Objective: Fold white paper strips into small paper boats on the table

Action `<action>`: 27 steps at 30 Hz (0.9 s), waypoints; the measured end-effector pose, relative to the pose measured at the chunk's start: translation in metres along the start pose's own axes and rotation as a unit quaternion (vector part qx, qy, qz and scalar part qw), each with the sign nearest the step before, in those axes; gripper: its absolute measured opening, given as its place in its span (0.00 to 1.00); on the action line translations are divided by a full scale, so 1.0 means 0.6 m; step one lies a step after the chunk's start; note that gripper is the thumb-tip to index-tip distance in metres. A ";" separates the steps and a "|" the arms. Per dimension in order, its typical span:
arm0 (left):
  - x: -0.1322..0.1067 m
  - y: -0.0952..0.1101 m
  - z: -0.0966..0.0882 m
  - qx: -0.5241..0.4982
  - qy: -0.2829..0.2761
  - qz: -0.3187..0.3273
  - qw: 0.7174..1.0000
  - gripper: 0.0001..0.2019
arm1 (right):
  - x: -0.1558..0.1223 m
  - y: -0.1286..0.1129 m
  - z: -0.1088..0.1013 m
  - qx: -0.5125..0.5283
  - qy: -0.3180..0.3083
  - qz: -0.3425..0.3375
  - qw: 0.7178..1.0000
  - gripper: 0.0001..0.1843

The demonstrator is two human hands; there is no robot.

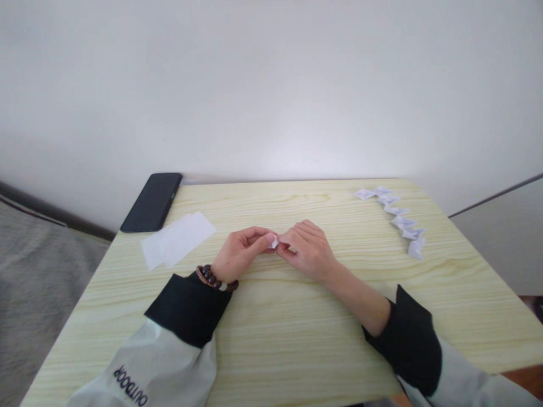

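A small folded piece of white paper (pixel 273 243) is pinched between my two hands above the middle of the table. My left hand (pixel 244 251) grips it with thumb and fingers from the left; a dark beaded bracelet circles that wrist. From the right, the thumb and forefinger of my right hand (pixel 306 249) close on its other side, the remaining fingers curled. Most of the folded paper is hidden behind my fingertips.
Flat white paper sheets (pixel 186 239) lie overlapping at the left, with a black phone (pixel 153 202) behind them. Several folded white paper boats (pixel 402 221) form a curved row on the right. The wooden table (pixel 271 339) meets a white wall (pixel 271 90) at the back.
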State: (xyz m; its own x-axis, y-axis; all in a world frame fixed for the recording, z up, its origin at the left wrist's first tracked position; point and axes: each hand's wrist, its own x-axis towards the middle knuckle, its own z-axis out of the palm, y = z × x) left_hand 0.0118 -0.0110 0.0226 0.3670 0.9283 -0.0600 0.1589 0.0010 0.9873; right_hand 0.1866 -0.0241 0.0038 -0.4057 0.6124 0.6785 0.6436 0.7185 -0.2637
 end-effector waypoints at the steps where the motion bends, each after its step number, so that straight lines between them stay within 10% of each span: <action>1: 0.000 -0.001 0.000 0.001 0.001 0.000 1.000 0.19 | 0.000 0.000 0.000 0.003 0.003 0.001 1.000 0.12; 27: -0.005 -0.013 0.002 -0.003 0.093 0.044 0.995 0.13 | -0.002 -0.003 0.005 0.163 -0.022 0.110 0.980 0.05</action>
State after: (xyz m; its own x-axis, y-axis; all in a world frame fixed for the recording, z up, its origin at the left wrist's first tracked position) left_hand 0.0106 -0.0143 0.0146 0.2037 0.9776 0.0536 0.1290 -0.0811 0.9883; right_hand 0.1840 -0.0251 0.0011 -0.3118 0.7730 0.5525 0.4803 0.6299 -0.6103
